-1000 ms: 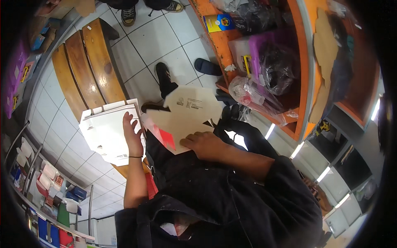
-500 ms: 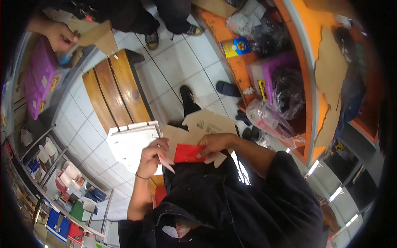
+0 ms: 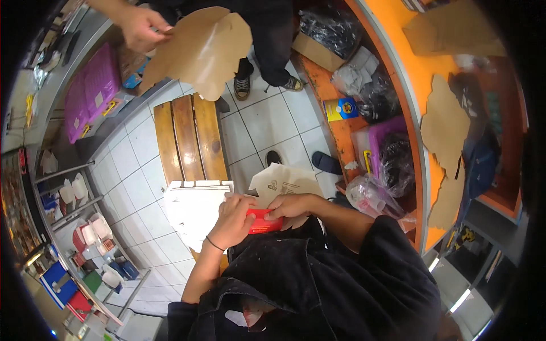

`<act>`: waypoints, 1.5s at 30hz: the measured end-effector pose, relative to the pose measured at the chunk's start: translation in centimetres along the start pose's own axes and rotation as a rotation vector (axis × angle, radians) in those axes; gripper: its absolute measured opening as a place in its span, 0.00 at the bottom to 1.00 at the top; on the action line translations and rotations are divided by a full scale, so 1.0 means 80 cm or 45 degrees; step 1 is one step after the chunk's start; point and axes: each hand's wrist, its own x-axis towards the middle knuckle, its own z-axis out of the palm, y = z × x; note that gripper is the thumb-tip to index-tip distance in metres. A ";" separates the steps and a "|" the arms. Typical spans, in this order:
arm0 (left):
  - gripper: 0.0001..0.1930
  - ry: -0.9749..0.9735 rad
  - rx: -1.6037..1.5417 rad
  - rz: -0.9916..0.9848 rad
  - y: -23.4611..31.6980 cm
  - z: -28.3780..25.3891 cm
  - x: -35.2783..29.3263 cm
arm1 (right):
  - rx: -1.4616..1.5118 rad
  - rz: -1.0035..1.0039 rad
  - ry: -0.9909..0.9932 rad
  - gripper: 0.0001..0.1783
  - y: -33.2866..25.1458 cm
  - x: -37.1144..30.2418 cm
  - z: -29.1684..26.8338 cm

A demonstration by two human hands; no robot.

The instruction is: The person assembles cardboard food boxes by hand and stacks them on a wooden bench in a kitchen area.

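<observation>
In front of my chest, a red printed cardboard piece (image 3: 265,226) is folded into a small flat-sided shape. My left hand (image 3: 232,221) is closed on its left end, the thumb pressing its face. My right hand (image 3: 293,206) pinches its upper right part between thumb and fingers. Just beyond the hands a cut cardboard sheet (image 3: 286,180) with dark print lies across my lap, partly covered by my right hand. Left of them, a stack of white cut cardboard sheets (image 3: 193,211) rests on the near end of a slatted wooden bench (image 3: 183,133).
At the far left a co-worker's hand (image 3: 145,28) holds a large brown cardboard cutout (image 3: 207,51). An orange shelf unit (image 3: 318,79) on the right carries plastic bags and a purple-lidded bin. A purple box (image 3: 94,94) stands on the left counter. A dark slipper (image 3: 326,162) lies on the tiled floor.
My left hand has moved right and taken hold of the red cardboard, whose visible shape has changed. The co-worker's brown cutout has swung out over the bench's far end. The view has shifted.
</observation>
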 end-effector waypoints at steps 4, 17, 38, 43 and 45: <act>0.07 -0.088 -0.092 -0.062 -0.026 0.002 -0.024 | -0.550 -0.025 -0.011 0.14 -0.039 0.003 0.012; 0.14 0.498 -0.952 -0.480 -0.055 0.082 -0.076 | -0.844 -0.652 1.622 0.19 -0.016 0.041 0.079; 0.15 0.313 -0.945 -0.433 -0.096 0.072 -0.121 | -1.003 -0.452 0.837 0.20 -0.008 0.032 0.119; 0.13 0.207 -0.910 -0.412 -0.092 0.055 -0.128 | -0.848 -0.851 0.958 0.22 0.022 0.055 0.106; 0.13 0.238 -0.897 -0.414 -0.090 0.049 -0.135 | -0.768 -0.823 1.074 0.20 0.025 0.066 0.108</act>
